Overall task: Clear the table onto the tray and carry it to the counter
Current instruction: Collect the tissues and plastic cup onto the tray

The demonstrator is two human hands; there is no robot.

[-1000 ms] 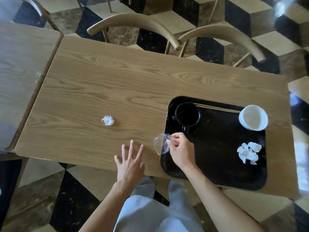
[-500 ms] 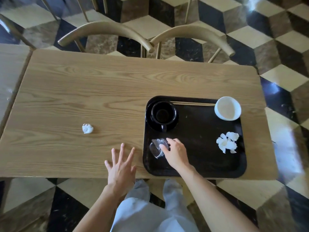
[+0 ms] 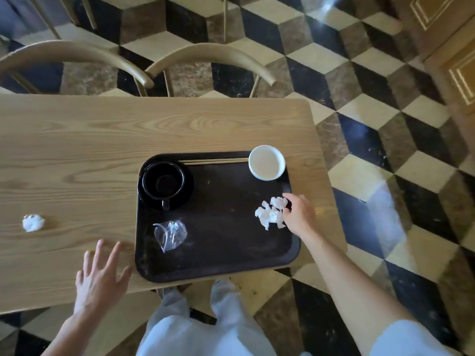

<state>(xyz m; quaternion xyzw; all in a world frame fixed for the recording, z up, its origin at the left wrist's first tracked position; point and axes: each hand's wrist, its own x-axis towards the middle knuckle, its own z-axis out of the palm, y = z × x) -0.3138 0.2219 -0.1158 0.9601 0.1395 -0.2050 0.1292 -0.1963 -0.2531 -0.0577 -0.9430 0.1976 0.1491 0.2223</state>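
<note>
A black tray [image 3: 221,260] lies on the wooden table [image 3: 90,140], near its right end. On it stand a black cup on a black saucer [image 3: 164,185], a white bowl [image 3: 266,162], a pair of chopsticks [image 3: 213,161], a crumpled clear plastic wrapper [image 3: 170,234] and white crumpled tissue [image 3: 270,213]. My right hand [image 3: 299,214] is at the tray's right edge, fingertips touching the tissue. My left hand [image 3: 100,276] hovers open over the table just left of the tray. A small white paper ball [image 3: 33,222] lies on the table at the far left.
Two curved wooden chair backs [image 3: 205,56] stand behind the table's far edge. The floor around is patterned in black, cream and brown cubes. A wooden door panel [image 3: 455,47] is at the upper right. My legs are at the table's near edge.
My right hand let go of the clear wrapper, which now lies on the tray, and moved right to the tissue. The view shifted to the right. My left hand stayed open.
</note>
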